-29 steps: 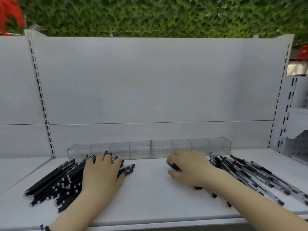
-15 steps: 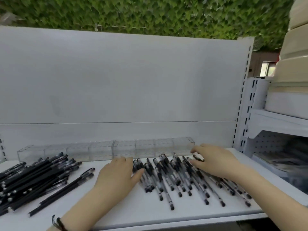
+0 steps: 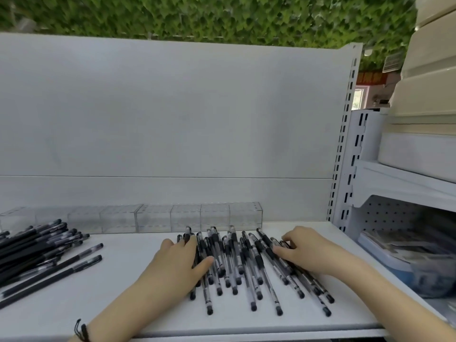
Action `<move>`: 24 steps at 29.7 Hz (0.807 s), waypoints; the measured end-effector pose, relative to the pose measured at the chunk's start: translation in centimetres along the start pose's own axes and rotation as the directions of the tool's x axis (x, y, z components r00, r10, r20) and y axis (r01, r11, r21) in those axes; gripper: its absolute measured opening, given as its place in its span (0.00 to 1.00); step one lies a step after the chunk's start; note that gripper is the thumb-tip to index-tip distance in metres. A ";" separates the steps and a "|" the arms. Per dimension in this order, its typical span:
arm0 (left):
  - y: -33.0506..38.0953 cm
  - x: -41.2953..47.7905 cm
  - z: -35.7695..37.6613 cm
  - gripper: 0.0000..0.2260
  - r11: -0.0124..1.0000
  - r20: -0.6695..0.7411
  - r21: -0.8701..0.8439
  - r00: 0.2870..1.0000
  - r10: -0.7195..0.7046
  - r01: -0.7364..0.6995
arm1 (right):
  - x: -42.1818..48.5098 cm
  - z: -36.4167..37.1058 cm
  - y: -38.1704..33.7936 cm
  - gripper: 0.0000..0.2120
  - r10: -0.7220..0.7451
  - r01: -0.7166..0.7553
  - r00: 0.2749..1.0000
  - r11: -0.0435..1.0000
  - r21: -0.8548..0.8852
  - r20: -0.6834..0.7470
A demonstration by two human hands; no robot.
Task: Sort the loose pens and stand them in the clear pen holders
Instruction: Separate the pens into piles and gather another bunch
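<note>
A spread of clear-barrelled black pens [image 3: 237, 262] lies on the white shelf [image 3: 123, 304] between my hands. My left hand [image 3: 180, 262] rests flat on the spread's left side, fingers straight. On the right side my right hand [image 3: 303, 253] lies over the pens with fingers bent, fingertips touching them. A pile of matte black pens [image 3: 37, 250] sits at the far left. A row of clear pen holders [image 3: 153, 218] stands along the back panel with no pens in them.
Two black pens [image 3: 64, 270] lie apart from the left pile. A perforated white upright [image 3: 345, 156] bounds the shelf on the right. Beyond it a neighbouring shelf holds a blue-rimmed bin [image 3: 399, 262] and beige boxes [image 3: 434, 82] above.
The view swung right from the black pile to the clear pens. Both hands moved onto the clear pens and have drawn them closer together.
</note>
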State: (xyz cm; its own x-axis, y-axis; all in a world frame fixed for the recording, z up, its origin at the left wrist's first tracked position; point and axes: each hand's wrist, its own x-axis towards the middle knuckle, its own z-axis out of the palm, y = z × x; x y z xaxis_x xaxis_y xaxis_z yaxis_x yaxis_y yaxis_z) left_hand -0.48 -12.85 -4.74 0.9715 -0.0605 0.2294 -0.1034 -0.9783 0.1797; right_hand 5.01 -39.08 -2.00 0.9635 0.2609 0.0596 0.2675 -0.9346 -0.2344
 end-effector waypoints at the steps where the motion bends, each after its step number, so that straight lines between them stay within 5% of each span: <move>1: 0.3 0.0 0.0 0.26 1.000 0.014 -0.004 1.000 -0.005 0.005 | 0.0 -0.2 -0.2 0.22 -0.005 0.005 1.000 1.000 -0.003 0.006; 19: 6.8 1.8 0.4 0.21 0.990 0.129 -0.121 0.988 0.087 -0.071 | 0.5 -0.6 -0.3 0.20 -0.026 0.027 1.000 0.997 0.079 -0.011; 24: 5.4 2.0 -0.4 0.23 0.977 0.060 -0.190 0.992 0.111 -0.098 | 0.3 -0.7 0.6 0.19 0.007 -0.001 0.999 0.994 0.110 -0.052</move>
State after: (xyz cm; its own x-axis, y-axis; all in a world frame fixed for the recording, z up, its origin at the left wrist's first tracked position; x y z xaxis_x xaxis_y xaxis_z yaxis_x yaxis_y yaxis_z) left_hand 0.85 -18.14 -2.89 0.9651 -0.1801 0.1902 -0.2362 -0.9123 0.3345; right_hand 5.42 -39.75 -1.45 0.9643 0.2418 0.1084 0.2645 -0.9026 -0.3395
